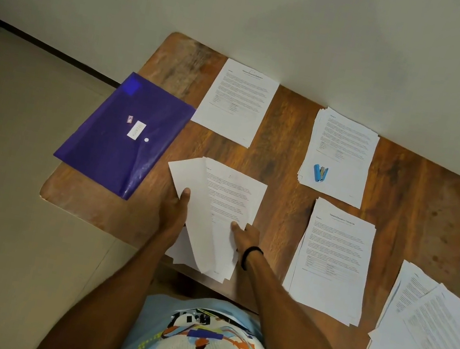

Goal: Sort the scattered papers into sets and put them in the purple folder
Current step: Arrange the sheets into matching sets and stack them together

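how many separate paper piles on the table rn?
5: far-left sheet, far-right pile under the stapler, near-centre pile, fanned right-edge pile, and one in both hands.

Your wooden table (289,142) spreads under and beyond both hands. Past your right hand, up and to the right, a small blue stapler (320,173) lies on it.

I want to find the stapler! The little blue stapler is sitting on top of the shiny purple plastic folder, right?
Not quite. In the head view the little blue stapler sits on a stack of white printed papers at the far right of the brown wooden table. The shiny purple plastic folder lies at the table's left edge.
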Demonstrator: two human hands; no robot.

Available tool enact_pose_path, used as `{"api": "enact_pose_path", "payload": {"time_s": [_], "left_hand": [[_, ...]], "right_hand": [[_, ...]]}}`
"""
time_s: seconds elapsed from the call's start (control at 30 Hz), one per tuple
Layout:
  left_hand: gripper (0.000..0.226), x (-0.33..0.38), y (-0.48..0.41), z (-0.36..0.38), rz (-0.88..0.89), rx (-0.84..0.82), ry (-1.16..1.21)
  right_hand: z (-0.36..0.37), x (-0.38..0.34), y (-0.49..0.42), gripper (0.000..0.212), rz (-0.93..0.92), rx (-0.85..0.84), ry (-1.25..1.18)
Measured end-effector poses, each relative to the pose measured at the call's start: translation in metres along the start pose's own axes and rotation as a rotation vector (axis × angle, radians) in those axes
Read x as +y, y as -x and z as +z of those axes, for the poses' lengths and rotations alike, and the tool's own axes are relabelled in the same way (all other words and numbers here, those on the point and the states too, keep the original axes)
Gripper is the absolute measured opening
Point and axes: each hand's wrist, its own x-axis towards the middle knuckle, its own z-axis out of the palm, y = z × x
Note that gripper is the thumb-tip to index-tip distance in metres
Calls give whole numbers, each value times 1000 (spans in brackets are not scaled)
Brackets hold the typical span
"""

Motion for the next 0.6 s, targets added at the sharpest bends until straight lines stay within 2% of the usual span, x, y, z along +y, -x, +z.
{"api": "enact_pose_path", "payload": {"time_s": [0.07,0.13,0.17,0.27,0.3,0.37,0.47,0.53,0.6], "left_hand": [[24,-3,-2,3,44,12,-35],[10,3,2,10,104,82,-114],[11,6,5,13,138,136,-173],[34,18,10,24,250,359,-411],[36,19,8,26,297,383,-482],[33,28,7,30,327,343,-585],[24,25,-3,46,401,224,-1001],[20,20,-8,61,351,171,-1220],[21,20,-3,77,300,56,-1363]], "right_hand": [[-1,0,-2,30,-9,14,24],[-2,-1,-1,29,-27,29,55],[-2,-2,1,28,-41,38,73],[-10,-5,7,30,-74,85,93],[-17,-7,9,31,-88,106,86],[-34,-8,13,33,-91,129,67],[-72,1,7,37,-67,126,-15],[-104,8,1,37,-72,152,-33],[-139,6,7,27,-99,183,-114]]}}
